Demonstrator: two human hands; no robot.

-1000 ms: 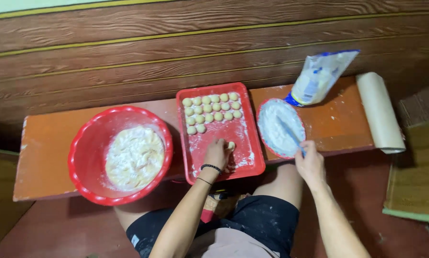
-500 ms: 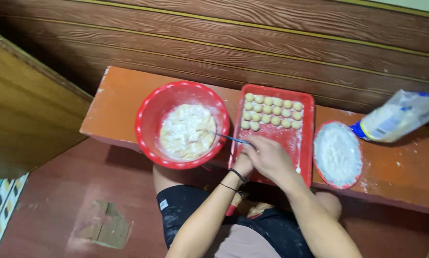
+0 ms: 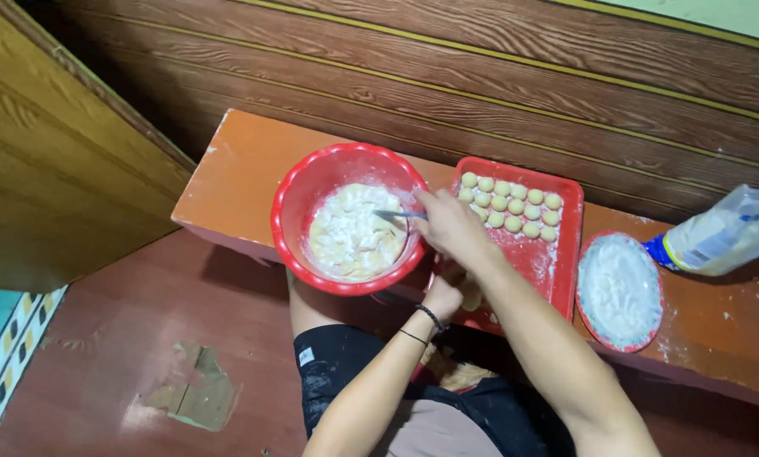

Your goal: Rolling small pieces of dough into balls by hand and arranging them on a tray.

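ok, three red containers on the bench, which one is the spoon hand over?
The round red bowl at the left end, holding dough. The right hand holds a spoon over it; the tray and plate lie further right.

On the orange bench (image 3: 244,169) we count one red bowl (image 3: 299,199), one red tray (image 3: 566,245), one plate of flour (image 3: 621,292), one flour bag (image 3: 722,233), and about fourteen dough balls (image 3: 511,207) in the tray's far end.

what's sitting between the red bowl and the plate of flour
The red tray holding rows of dough balls, seen in the head view.
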